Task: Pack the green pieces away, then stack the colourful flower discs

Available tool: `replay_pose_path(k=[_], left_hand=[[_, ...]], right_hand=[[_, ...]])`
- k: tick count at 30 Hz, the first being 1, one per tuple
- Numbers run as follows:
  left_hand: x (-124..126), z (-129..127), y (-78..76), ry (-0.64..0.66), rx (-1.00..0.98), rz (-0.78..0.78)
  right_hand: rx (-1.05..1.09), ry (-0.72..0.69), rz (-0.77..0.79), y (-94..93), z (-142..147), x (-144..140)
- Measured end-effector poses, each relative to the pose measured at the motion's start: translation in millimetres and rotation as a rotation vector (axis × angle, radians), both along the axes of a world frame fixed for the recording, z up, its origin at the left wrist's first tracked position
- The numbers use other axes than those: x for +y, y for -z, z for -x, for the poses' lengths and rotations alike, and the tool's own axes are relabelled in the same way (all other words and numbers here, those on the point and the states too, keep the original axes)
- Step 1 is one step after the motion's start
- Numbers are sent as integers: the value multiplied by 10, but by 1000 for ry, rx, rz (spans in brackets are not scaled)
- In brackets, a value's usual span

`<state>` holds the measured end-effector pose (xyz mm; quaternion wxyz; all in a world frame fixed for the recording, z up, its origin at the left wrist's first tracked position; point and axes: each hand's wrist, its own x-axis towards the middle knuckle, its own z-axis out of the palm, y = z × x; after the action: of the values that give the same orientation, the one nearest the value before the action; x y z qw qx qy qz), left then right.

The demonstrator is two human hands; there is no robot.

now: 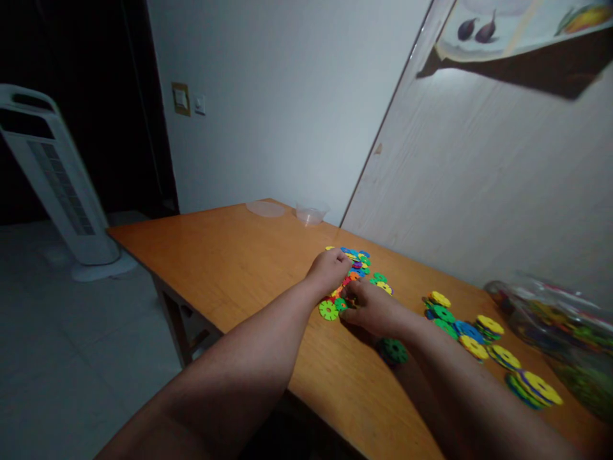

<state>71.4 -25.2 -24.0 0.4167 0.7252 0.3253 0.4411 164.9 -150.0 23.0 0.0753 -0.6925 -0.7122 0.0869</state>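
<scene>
Notched plastic snowflake discs in many colours lie in a loose pile (357, 255) on the wooden table. My left hand (329, 269) rests at the near left side of this pile. Its fingers are curled closed, and whatever they may hold is hidden. My right hand (376, 308) reaches over the near part of the pile, thumb and fingers apart around some red and orange discs. Just left of its thumb is a lime-green disc (328, 310). Under my right wrist stands a dark green stack of discs (393, 351), partly in shadow.
Stacked discs (473, 347) spread along the right side of the wooden table (230, 255). Beyond them lies a clear plastic bag (565, 319) of colourful pieces against the wall. A clear bowl (310, 214) and a round translucent lid (265, 209) sit at the far edge. A tower fan (62, 185) stands left.
</scene>
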Motion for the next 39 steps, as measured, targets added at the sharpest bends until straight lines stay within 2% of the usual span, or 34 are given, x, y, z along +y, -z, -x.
replay_pose_path(k=[5, 8, 14, 19, 23, 27, 32, 36, 39], left_hand=[[0, -2, 0, -2, 3, -16], [-10, 5, -14, -14, -9, -14], [-57, 23, -79, -10, 18, -18], [-66, 24, -94, -28, 20, -4], [-58, 28, -94, -32, 24, -8], [-49, 25, -82, -35, 10, -2], [-3, 3, -44, -31, -7, 16], [41, -10, -20, -49, 12, 11], [57, -14, -15, -58, 13, 4]], right_hand=[[86, 31, 19, 40, -38, 39], [140, 60, 10, -10, -79, -45], [222, 73, -4, -182, -320, -523], [249, 122, 91, -145, -454, -896], [261, 173, 72, -119, -447, -982], [241, 146, -8, -184, -333, -887], [136, 40, -10, -185, 56, -563], [7, 158, -19, -104, 366, -274], [-71, 238, 11, -46, 466, -125]])
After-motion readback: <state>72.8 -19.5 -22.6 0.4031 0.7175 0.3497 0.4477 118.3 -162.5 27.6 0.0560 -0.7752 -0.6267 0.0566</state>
